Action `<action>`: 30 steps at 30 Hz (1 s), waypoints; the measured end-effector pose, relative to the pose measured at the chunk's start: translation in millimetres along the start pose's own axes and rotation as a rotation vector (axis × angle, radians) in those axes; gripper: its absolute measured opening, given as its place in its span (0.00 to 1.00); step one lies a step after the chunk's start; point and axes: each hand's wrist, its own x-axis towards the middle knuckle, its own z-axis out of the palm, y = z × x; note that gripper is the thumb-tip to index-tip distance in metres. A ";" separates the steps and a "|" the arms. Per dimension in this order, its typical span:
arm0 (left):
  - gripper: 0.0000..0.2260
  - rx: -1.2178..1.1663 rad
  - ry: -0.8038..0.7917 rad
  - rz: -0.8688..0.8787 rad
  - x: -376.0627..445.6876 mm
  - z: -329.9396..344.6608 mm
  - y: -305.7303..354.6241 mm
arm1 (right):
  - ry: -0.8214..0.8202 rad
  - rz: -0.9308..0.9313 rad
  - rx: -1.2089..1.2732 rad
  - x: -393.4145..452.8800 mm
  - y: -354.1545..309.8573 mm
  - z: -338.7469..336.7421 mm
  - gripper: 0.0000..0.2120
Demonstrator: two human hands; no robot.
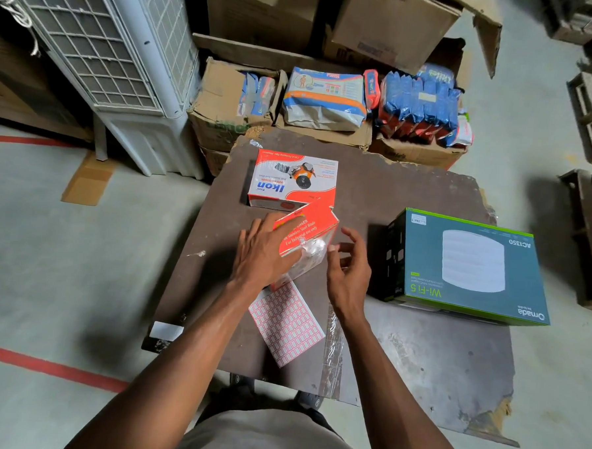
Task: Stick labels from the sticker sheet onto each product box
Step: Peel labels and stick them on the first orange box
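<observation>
A small red and white product box (307, 238) stands tilted in the middle of the brown table (418, 351). My left hand (264, 253) grips its left side. My right hand (349, 268) hovers just to its right, fingers spread, holding nothing that I can make out. The sticker sheet (287, 323), white with rows of red-framed labels, lies flat on the table below the box, partly under it. A second red and white box marked "ikon" (293, 181) lies farther back. A teal Wi-Fi box (467, 267) with a small white label at its far left corner sits at the right.
Worn cardboard cartons (224, 117) with blue and white packets line the floor behind the table. A white air cooler (125, 61) stands at the back left. Red floor lines (50, 366) run at the left. Wooden pallets (591, 119) sit at the right edge.
</observation>
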 end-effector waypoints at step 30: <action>0.27 -1.231 0.023 -0.651 59.3 12.7 -91.5 | -0.173 0.418 0.135 84.9 24.5 19.1 0.17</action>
